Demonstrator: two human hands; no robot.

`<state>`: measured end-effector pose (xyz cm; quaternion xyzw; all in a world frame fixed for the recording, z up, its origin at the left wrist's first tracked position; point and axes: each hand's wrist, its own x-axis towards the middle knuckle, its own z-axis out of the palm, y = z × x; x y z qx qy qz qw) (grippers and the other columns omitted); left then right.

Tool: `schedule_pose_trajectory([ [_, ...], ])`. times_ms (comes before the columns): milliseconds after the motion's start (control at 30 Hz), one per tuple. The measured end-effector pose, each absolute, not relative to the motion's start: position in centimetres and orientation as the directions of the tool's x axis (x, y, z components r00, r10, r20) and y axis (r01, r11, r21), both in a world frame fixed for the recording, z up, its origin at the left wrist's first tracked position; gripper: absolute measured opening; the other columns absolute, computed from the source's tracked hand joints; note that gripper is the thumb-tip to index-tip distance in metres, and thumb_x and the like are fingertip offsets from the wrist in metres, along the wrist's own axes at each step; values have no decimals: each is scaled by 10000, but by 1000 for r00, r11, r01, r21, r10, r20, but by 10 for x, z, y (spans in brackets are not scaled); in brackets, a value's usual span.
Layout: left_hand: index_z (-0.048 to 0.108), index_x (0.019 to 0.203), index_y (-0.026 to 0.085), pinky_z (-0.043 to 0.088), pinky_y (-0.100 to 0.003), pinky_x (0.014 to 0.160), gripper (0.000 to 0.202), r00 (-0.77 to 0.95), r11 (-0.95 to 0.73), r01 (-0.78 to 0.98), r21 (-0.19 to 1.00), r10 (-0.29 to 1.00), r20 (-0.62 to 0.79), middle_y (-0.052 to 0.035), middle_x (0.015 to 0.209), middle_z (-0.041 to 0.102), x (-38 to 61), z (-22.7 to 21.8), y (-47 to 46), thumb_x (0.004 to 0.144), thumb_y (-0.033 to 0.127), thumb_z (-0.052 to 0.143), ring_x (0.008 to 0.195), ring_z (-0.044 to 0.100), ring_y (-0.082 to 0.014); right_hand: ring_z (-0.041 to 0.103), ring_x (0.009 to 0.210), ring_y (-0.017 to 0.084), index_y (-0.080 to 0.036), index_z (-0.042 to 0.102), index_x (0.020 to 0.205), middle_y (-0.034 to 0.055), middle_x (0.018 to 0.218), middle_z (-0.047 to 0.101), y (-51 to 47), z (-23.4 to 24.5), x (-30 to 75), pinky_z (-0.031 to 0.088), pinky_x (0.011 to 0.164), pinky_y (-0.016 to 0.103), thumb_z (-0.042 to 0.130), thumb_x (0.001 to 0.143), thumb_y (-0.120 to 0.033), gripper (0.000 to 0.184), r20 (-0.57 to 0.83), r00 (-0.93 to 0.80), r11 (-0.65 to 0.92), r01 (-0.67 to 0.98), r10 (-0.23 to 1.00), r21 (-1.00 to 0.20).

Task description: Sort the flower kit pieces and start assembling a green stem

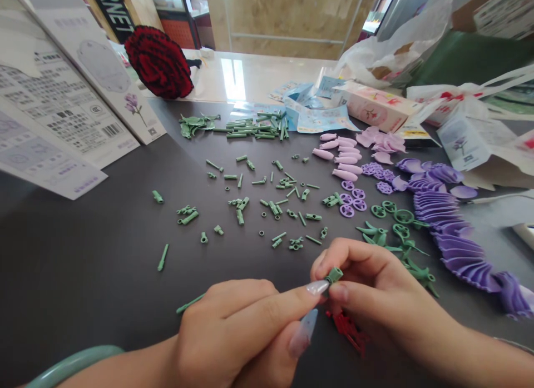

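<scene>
Between the thumb and index finger of my right hand point(375, 288) is a small green plastic connector piece point(335, 274), its hollow end facing up. My left hand point(246, 327) comes in from the other side with curled fingers, its index nail pressed against that piece; the left thumb is lower and apart from the index tip. A thin green rod point(189, 303) sticks out behind the left knuckles; whether it is held or lies on the table I cannot tell. Below the right hand lies a red plastic part point(348, 332), partly covered.
Several loose green connectors point(273, 207) are scattered across the dark table point(104, 238). Green stems point(254, 128) and leaves point(196, 124) lie behind. Pink pieces point(346, 160), purple petals point(454, 227) and green wheels point(403, 215) sit right. A white box point(83, 88) stands left, near a red-black rose-like object point(161, 63).
</scene>
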<state>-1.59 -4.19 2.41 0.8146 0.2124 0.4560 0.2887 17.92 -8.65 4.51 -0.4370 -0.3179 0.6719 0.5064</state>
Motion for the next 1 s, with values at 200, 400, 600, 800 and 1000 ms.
schedule_pose_trajectory([
  [200,691,1097,230,553,-151,602,206,495,-702,17,712,625,604,16,686,710,-14,26,-41,1014,256,504,544,658,-101,639,603,73,-246,760,769,-19,659,713,-85,47,179,516,574,127,856,754,-210,103,-226,-97,-246,-351,969,-903],
  [400,744,948,199,567,-147,578,304,541,-692,47,720,624,564,-15,692,735,-12,30,-35,1029,290,465,562,682,-115,676,598,95,-222,755,743,-3,664,737,-86,46,178,543,566,150,856,738,-188,107,-213,-83,-228,-303,974,-925],
  [600,737,903,193,568,-141,596,307,547,-657,35,753,643,536,-19,716,742,-12,32,-35,1029,277,469,583,689,-111,690,598,95,-204,751,758,4,661,744,-89,46,176,538,553,137,844,763,-200,93,-208,-73,-220,-319,975,-922],
  [800,708,915,192,556,-112,664,197,557,-601,-49,798,647,521,0,766,746,-11,33,-36,978,151,526,627,691,-90,705,607,116,-202,746,735,11,670,749,-89,46,175,576,578,174,848,751,-192,103,-198,-57,-205,-343,979,-917],
  [1000,724,921,209,568,-133,642,185,570,-570,-69,819,651,502,0,778,763,-10,36,-36,939,132,556,608,698,-109,727,628,123,-216,763,754,8,698,765,-87,51,178,584,580,177,823,762,-130,105,-183,-99,-204,-284,978,-937],
])
